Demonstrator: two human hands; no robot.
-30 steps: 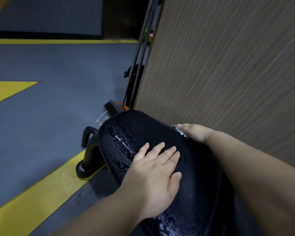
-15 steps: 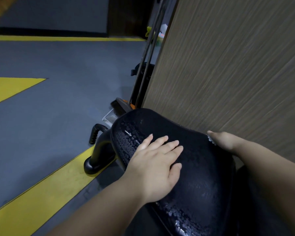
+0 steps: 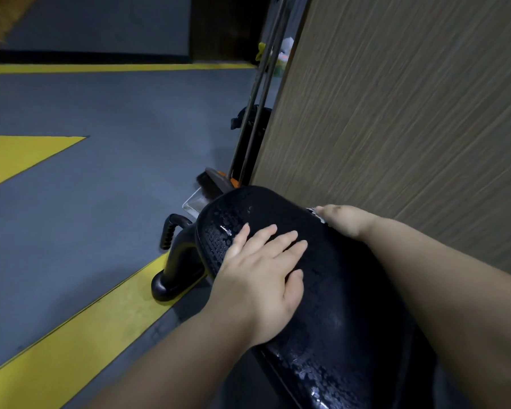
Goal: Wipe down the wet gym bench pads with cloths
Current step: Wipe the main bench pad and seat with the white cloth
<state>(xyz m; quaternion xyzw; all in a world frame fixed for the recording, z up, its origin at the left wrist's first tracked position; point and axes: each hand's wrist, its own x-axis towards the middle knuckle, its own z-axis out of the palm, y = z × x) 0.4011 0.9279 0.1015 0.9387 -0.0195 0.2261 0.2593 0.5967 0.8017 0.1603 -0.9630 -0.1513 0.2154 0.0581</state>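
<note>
Left hand [image 3: 260, 278] flat on wet pad [image 3: 351, 305]; right hand [image 3: 347, 221] on cloth [image 3: 314, 212] at pad edge beside wood panel [image 3: 410, 113], grip unclear.

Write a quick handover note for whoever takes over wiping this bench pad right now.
Left hand: flat, fingers straight, pressing on the black pad.
Right hand: at the pad's far edge beside the wood panel, a scrap of pale cloth showing under it; grip hidden.
Done: cannot tell how much is wiped.
Left: water beads show on the pad's left side and near end; wipe those.
</note>
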